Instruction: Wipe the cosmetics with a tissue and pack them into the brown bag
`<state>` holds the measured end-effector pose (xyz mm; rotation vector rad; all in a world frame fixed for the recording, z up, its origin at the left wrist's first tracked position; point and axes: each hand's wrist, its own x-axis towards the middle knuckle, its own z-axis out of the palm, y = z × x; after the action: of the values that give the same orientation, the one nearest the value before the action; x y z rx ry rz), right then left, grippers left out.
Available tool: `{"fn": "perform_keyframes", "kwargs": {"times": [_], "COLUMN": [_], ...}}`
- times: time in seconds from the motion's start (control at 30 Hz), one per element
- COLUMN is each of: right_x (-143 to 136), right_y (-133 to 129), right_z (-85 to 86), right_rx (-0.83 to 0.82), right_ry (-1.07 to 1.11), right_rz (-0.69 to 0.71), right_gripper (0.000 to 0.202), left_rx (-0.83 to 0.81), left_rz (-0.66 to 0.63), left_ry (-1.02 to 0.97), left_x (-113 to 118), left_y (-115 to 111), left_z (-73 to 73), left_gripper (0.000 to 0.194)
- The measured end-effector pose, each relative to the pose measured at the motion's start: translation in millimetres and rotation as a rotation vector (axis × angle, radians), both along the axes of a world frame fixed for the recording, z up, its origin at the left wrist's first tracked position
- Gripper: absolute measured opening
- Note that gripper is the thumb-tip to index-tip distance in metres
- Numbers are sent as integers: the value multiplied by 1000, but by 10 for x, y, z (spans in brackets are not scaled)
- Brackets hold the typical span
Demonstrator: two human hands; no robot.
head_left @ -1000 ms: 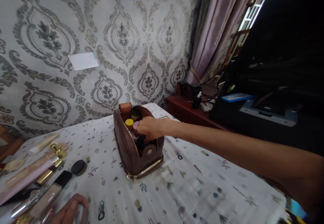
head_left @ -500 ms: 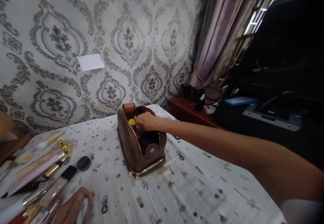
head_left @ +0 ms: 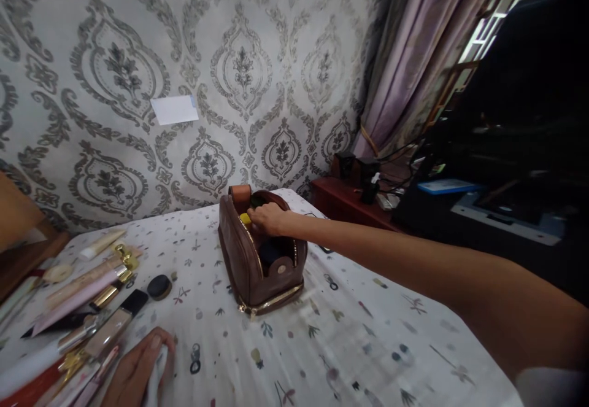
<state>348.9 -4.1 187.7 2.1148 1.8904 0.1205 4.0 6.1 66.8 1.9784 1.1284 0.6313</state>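
A brown leather cosmetic bag (head_left: pixel 239 253) stands unzipped on the patterned white cloth. My right hand (head_left: pixel 269 218) reaches down into its opening, fingers curled. Their tips are against a yellow round item (head_left: pixel 245 218) inside; whatever else they grasp is hidden by the hand and bag wall. Something dark (head_left: pixel 271 251) lies deeper in the bag. At the lower left, my left hand (head_left: pixel 138 367) rests on the cloth, closed around a folded white cloth or tissue (head_left: pixel 157 375). Close to it are a foundation bottle (head_left: pixel 110 330) with a black cap and a round black jar (head_left: pixel 159 286).
Several cosmetic tubes, including a pink tube (head_left: pixel 78 299), lie spread along the left side. A dark red cabinet (head_left: pixel 340 201) stands at the back right, bearing a small dark bottle (head_left: pixel 370 189) and cables. A patterned wall (head_left: pixel 207 88) rises behind.
The view has shifted slightly, moving the scene a little to the right. Within the bag my right hand has edged towards the yellow item, covering more of it. My left hand keeps its hold.
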Motion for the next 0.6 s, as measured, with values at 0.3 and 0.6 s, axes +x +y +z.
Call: {"fn": "perform_keyframes", "kwargs": {"times": [0.3, 0.6], "right_x": [-117, -956], "right_y": [-45, -329], "right_z": [202, 847], "right_rx": [49, 506], "right_ry": [-50, 343], "right_rz": [64, 109], "right_gripper": [22, 25], "left_rx": [-95, -154], "left_rz": [-93, -147], "left_ry": [-208, -275], "left_x": [58, -15], "left_y": [-24, -4], "left_z": [108, 53], "left_gripper": [47, 45]}}
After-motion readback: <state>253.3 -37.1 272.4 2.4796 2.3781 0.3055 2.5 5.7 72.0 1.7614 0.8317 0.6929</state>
